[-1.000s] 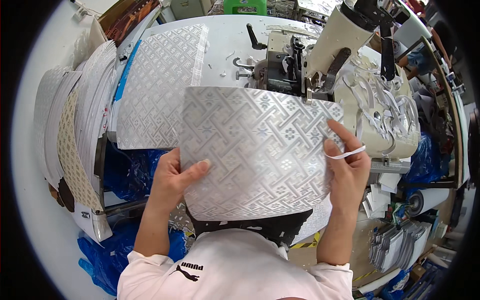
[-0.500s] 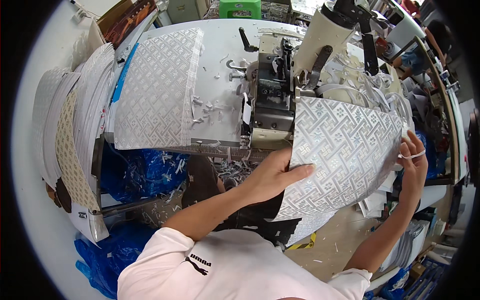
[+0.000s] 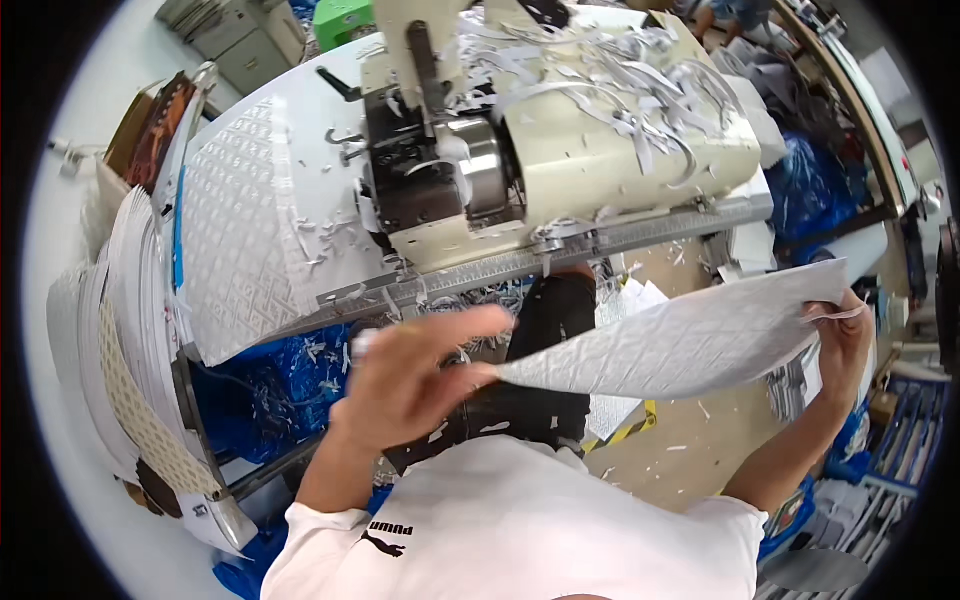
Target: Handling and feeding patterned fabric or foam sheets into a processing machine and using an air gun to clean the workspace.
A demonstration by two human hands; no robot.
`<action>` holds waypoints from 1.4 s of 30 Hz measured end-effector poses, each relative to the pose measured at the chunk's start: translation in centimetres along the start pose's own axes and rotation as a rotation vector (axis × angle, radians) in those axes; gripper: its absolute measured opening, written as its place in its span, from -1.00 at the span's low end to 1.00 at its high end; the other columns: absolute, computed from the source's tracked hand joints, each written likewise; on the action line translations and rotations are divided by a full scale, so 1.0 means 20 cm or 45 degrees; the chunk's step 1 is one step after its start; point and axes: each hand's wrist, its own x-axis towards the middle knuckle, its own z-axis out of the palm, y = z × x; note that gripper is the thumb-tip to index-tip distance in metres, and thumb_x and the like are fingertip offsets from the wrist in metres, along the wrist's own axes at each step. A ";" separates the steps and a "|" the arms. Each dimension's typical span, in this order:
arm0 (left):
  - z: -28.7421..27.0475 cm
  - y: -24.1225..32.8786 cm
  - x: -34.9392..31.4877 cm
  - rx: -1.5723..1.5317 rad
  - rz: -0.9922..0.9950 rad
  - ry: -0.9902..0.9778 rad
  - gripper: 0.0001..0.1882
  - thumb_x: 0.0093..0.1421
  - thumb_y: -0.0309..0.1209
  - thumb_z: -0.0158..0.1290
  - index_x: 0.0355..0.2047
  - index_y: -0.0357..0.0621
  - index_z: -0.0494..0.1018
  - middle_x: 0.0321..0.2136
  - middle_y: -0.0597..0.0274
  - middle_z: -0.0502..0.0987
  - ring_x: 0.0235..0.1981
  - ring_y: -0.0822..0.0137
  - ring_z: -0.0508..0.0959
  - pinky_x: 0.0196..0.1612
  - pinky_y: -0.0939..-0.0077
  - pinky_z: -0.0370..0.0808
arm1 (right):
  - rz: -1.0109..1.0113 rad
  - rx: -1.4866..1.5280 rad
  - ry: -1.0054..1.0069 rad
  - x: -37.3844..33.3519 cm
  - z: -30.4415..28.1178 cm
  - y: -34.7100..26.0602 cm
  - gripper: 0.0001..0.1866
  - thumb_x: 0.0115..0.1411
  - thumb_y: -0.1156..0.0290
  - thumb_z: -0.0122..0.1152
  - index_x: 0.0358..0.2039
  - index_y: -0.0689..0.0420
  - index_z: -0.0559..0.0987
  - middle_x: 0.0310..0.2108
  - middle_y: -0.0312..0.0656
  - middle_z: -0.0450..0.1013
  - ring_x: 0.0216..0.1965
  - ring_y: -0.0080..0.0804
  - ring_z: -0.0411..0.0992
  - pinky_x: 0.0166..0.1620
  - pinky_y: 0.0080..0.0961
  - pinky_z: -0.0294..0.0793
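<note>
A sheet with a silvery lattice pattern (image 3: 640, 345) hangs in front of me, curved and tilted, clear of the machine. My right hand (image 3: 846, 340) grips its right end, and a thin white strip shows at those fingers. By the sheet's left corner is my left hand (image 3: 405, 375), somewhat blurred, with thumb and fingers apart. The thumb tip lies at that corner; whether it touches cannot be told. Beyond the sheet stands a cream machine (image 3: 620, 160) with a shiny steel drum (image 3: 480, 165), strewn with curled white offcuts (image 3: 650, 110).
A stack of patterned sheets (image 3: 245, 220) lies on the white table, left of the machine. Further left, more curved sheets (image 3: 130, 330) stand on edge. Blue plastic bags (image 3: 270, 385) hang under the table. A metal ruler bar (image 3: 660, 232) runs along the machine's front.
The sheet has come away from the machine toward me, now seen nearly edge-on. My left hand has moved left off its face. The view has shifted right, baring the drum.
</note>
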 end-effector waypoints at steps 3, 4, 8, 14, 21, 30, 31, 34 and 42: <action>-0.29 -0.09 -0.30 0.652 -0.617 0.296 -0.67 0.37 -0.45 0.09 0.13 -0.19 0.48 0.06 0.12 0.60 0.09 0.22 0.58 0.12 0.36 0.49 | 0.405 0.288 0.635 -0.41 -0.07 0.51 -0.78 0.32 0.56 0.20 -0.03 0.24 0.60 -0.20 -0.32 0.59 -0.18 -0.53 0.48 -0.03 -0.54 0.42; -0.40 -0.14 -0.38 0.845 -0.633 0.259 -0.62 0.36 -0.44 0.10 0.18 -0.17 0.44 0.15 0.14 0.53 0.17 0.20 0.51 0.18 0.32 0.44 | 0.499 0.437 0.734 -0.61 -0.10 0.84 -0.79 0.31 0.56 0.21 -0.04 0.23 0.59 -0.18 -0.31 0.58 -0.16 -0.51 0.47 -0.02 -0.53 0.42; -0.60 -0.23 -0.53 1.177 -0.785 -0.003 -0.48 0.28 -0.43 0.19 0.24 -0.12 0.40 0.33 0.09 0.32 0.31 0.07 0.35 0.33 0.23 0.28 | 0.842 0.650 1.076 -1.48 0.22 1.61 -0.72 0.30 0.56 0.22 0.01 0.27 0.51 -0.09 -0.17 0.54 -0.08 -0.36 0.46 0.08 -0.44 0.40; -0.79 -0.37 -0.53 1.010 -0.881 -0.300 -0.48 0.27 -0.43 0.19 0.24 -0.10 0.41 0.35 0.12 0.30 0.32 0.12 0.34 0.30 0.22 0.34 | 1.286 0.955 1.381 -2.08 1.05 1.82 -0.71 0.34 0.53 0.15 0.05 0.27 0.49 -0.04 -0.13 0.53 -0.03 -0.23 0.49 0.08 -0.25 0.52; -0.95 -0.29 -0.61 0.894 -0.888 -0.285 -0.62 0.32 -0.47 0.11 0.15 -0.09 0.50 0.23 0.16 0.47 0.21 0.18 0.47 0.19 0.28 0.44 | 2.417 0.505 0.328 -1.86 1.55 1.73 -0.35 0.28 -0.12 0.16 0.25 -0.01 0.35 0.11 -0.03 0.41 -0.01 -0.03 0.44 -0.05 0.15 0.49; -0.85 -0.11 -0.64 1.091 -0.857 0.544 -0.81 0.34 -0.41 0.07 -0.18 -0.32 0.55 -0.49 -0.01 0.58 -0.47 0.29 0.57 -0.33 0.39 0.48 | 0.422 -0.728 -0.500 -0.83 1.41 1.26 -0.54 0.26 0.09 0.26 -0.10 0.27 0.63 -0.34 0.06 0.60 -0.34 -0.07 0.58 -0.24 -0.14 0.54; -0.83 -0.04 -0.68 1.130 -0.816 0.687 -0.81 0.32 -0.41 0.08 -0.20 -0.32 0.54 -0.51 0.00 0.56 -0.50 0.30 0.55 -0.36 0.38 0.47 | 0.355 -0.707 -0.707 -0.59 1.32 0.86 -0.56 0.30 0.11 0.23 -0.11 0.29 0.64 -0.31 0.05 0.61 -0.31 -0.11 0.60 -0.22 -0.19 0.56; -0.64 0.16 -0.78 1.169 -0.512 0.512 -0.87 0.26 -0.51 0.05 -0.24 -0.31 0.54 -0.41 0.01 0.62 -0.48 0.21 0.58 -0.41 0.34 0.49 | 0.405 -0.133 -1.119 -0.22 1.19 -0.07 -0.57 0.38 0.12 0.13 -0.12 0.30 0.64 -0.24 -0.01 0.64 -0.25 -0.27 0.64 -0.20 -0.35 0.59; -0.03 0.41 -1.06 0.525 -0.151 -0.128 -0.66 0.21 -0.39 0.14 -0.02 -0.26 0.52 -0.13 0.01 0.65 -0.22 0.10 0.68 -0.17 0.28 0.64 | 0.263 0.988 -1.163 -0.01 1.94 -0.92 -0.56 0.47 0.21 0.05 0.16 0.30 0.48 -0.07 -0.21 0.59 -0.18 -0.57 0.51 -0.06 -0.66 0.47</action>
